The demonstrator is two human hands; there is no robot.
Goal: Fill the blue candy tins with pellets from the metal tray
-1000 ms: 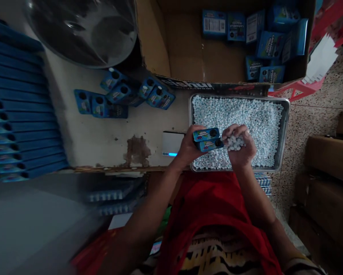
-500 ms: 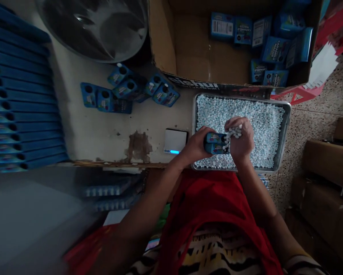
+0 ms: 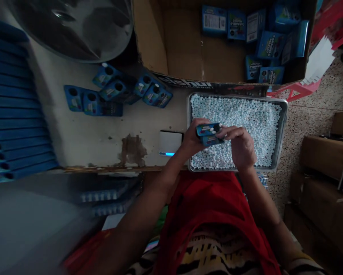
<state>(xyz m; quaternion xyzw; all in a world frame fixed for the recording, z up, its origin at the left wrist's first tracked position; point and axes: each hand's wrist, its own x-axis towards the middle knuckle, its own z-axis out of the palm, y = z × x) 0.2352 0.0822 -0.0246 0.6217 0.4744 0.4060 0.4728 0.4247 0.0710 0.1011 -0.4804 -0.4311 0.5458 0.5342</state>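
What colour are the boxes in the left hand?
Mostly blue boxes, seen in the head view.

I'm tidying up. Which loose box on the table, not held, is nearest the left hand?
The rightmost loose box, beyond the scale; the others lie farther from the left hand.

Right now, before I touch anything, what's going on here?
A person's left hand holds two blue candy boxes side by side over a metal tray of small pale candies. The right hand has its fingers at the boxes' holed ends, where a few candies show. A digital scale sits left of the tray, display lit. Behind the tray, an open cardboard carton holds Caramelo Macizo boxes.
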